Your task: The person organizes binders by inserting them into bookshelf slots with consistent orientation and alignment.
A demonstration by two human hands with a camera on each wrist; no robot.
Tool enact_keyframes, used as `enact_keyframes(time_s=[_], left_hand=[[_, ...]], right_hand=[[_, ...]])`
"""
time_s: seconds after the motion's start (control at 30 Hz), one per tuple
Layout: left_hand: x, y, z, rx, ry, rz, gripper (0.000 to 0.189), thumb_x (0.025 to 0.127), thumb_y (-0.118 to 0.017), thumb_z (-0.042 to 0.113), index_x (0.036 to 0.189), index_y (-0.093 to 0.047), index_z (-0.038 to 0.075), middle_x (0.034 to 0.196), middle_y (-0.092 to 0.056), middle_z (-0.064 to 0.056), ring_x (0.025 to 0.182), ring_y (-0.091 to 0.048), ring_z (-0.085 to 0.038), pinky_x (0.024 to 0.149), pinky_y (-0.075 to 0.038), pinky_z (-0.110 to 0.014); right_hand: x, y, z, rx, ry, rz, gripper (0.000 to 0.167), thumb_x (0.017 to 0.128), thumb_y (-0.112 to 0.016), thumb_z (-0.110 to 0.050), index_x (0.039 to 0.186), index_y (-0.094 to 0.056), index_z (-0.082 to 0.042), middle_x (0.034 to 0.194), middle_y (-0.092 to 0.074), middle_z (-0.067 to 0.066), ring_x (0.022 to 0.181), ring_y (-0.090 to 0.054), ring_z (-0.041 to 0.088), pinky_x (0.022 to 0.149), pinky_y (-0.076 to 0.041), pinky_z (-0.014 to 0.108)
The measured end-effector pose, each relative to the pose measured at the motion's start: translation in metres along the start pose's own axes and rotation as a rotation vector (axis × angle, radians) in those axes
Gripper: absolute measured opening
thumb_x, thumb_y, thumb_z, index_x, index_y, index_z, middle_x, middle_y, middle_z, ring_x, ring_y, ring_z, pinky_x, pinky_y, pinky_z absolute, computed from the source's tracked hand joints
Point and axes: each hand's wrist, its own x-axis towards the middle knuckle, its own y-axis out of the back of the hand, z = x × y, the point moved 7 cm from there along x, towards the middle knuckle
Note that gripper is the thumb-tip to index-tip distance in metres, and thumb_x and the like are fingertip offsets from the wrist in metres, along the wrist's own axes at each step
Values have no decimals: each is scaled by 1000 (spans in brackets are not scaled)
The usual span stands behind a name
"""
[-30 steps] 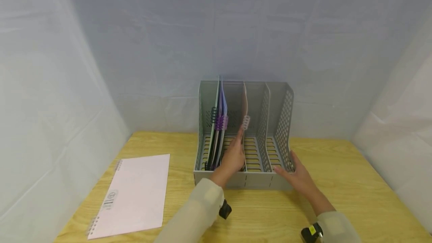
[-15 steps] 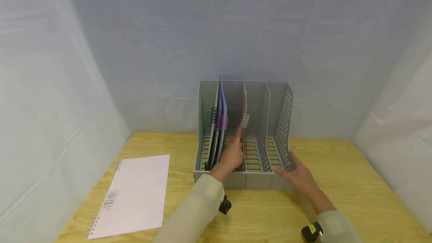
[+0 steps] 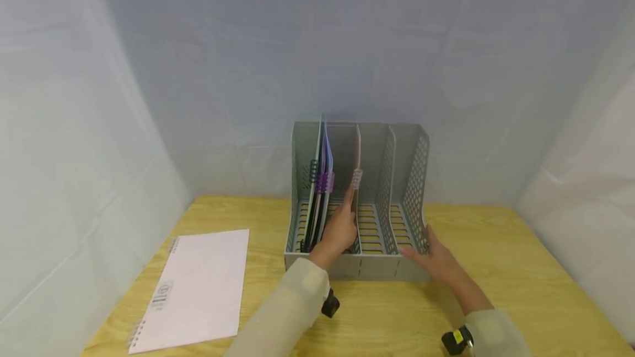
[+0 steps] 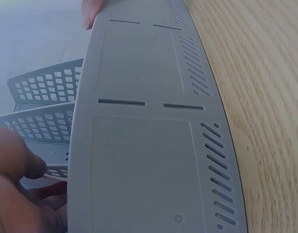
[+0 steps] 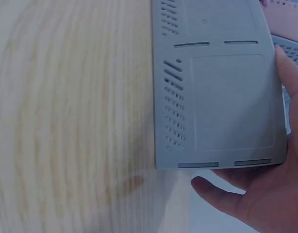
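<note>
A grey desktop file organizer (image 3: 342,266) with upright dividers stands on the table in the head view. My left hand (image 3: 339,230) reaches over its front into the second compartment from the left. There it holds the front edge of an upright pink spiral notebook (image 3: 356,179) beside a divider, index finger stretched up to the pale coil. In the left wrist view the hand's other fingers (image 4: 27,165) are bent, and part of the notebook's edge is hidden behind them. My right hand (image 5: 265,204) grips the organizer's front right corner, thumb over the front rim and fingers along the side.
Several spiral notebooks (image 3: 317,208) with dark and purple coils lean upright in the organizer's left part. A pink spiral notebook (image 3: 203,291) lies flat on the wooden table (image 3: 387,324), at left. White sheeting (image 3: 367,43) hangs behind and on both sides.
The notebook's pale coil has shifted slightly left together with my left hand. The organizer's right side sits marginally further left in view. My right hand has kept its place on the corner.
</note>
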Motion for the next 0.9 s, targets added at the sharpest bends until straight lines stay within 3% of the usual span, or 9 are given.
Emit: enact_keyframes(time_s=[0.2,0.37,0.5,0.6,0.77,0.9], left_hand=[[-1,-1,-1,2,-10,-3,68,102,-47,6,157,-10,15,138,-52,-20,103,-63,-31,79,-53,-41],[-4,-4,-2,-18,2,-14,73,102,-50,11,157,-3,17,145,-44,-21,104,-62,-33,82,-53,-44],[-7,-2,-1,-28,20,12,76,101,-52,16,157,-2,14,148,-39,-21,78,-62,-29,66,-52,-42],[-9,-2,1,-62,16,29,78,100,-54,18,157,-1,14,148,-38,-22,57,-53,-22,55,-47,-39],[-15,0,3,-124,-8,53,80,99,-55,18,157,0,16,154,-29,-20,48,-44,-15,55,-45,-38],[-20,4,7,-148,-42,90,80,99,-55,17,157,0,14,157,-23,-18,53,-49,-17,66,-52,-45]], right_hand=[[0,-1,3,-9,7,12,107,93,-54,-58,151,10,4,155,-5,34,138,-15,54,111,-19,63],[1,-1,4,-12,15,30,105,93,-54,-57,151,9,4,155,-6,34,139,-16,54,111,-19,63],[0,0,5,-3,12,39,103,94,-54,-55,152,8,4,155,-6,34,139,-15,54,111,-19,63],[0,0,5,9,8,40,102,94,-54,-53,152,8,3,155,-5,33,139,-15,54,111,-19,63],[-1,-1,6,20,14,42,101,95,-54,-52,153,8,2,155,-6,34,138,-16,54,110,-20,64],[0,-1,6,20,19,52,101,95,-54,-52,153,8,2,155,-7,34,138,-17,55,110,-21,64]])
